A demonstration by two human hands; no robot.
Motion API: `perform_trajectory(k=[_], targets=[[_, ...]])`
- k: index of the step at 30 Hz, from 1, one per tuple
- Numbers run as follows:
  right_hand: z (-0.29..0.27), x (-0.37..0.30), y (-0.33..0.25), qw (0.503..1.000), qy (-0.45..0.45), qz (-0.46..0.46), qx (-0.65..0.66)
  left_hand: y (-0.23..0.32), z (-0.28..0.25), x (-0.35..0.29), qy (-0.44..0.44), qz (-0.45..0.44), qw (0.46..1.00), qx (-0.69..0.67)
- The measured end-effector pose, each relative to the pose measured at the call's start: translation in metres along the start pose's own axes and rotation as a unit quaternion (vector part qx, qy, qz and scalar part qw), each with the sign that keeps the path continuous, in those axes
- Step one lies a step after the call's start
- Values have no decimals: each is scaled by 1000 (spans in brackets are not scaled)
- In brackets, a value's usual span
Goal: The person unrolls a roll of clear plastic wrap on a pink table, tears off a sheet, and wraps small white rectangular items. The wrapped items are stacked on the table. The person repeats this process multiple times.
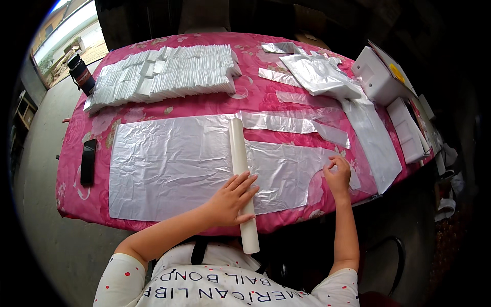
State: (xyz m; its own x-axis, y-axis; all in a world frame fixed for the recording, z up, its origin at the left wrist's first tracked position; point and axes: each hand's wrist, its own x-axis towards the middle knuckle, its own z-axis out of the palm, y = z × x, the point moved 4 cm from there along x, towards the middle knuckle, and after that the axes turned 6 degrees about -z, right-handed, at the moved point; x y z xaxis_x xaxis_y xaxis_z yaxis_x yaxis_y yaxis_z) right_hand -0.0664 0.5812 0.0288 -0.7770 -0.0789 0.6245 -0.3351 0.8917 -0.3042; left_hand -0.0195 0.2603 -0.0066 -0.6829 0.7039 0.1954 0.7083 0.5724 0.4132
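A wide, crinkled sheet of clear plastic film (169,163) lies across the near part of the table. Across it runs a long off-white tube (238,146), its near end jutting past the table edge. My left hand (230,200) rests on the tube with its fingers stretched out and pressing down. To the right of the tube, my right hand (338,178) is closed, thumb and forefinger pinched at the film's right end. The exact bit of film between these fingertips is hard to see.
Folded white packets (163,71) stand in rows at the back left, beside a dark bottle (81,74). A black phone (88,162) lies at left. Film strips (296,124) and a silvery plastic pile (322,77) lie at right, near white boxes (376,77). A pink flowered cloth (261,102) covers the table.
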Motion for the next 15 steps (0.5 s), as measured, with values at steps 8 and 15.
perform_trajectory(k=[8,15], targets=[[33,-20,-177,896,-178,111,392,8,-16,-17,80,-175,852,-486],[28,-52,-254,900,-231,-115,350,-67,-37,-85,-16,-398,625,-671]])
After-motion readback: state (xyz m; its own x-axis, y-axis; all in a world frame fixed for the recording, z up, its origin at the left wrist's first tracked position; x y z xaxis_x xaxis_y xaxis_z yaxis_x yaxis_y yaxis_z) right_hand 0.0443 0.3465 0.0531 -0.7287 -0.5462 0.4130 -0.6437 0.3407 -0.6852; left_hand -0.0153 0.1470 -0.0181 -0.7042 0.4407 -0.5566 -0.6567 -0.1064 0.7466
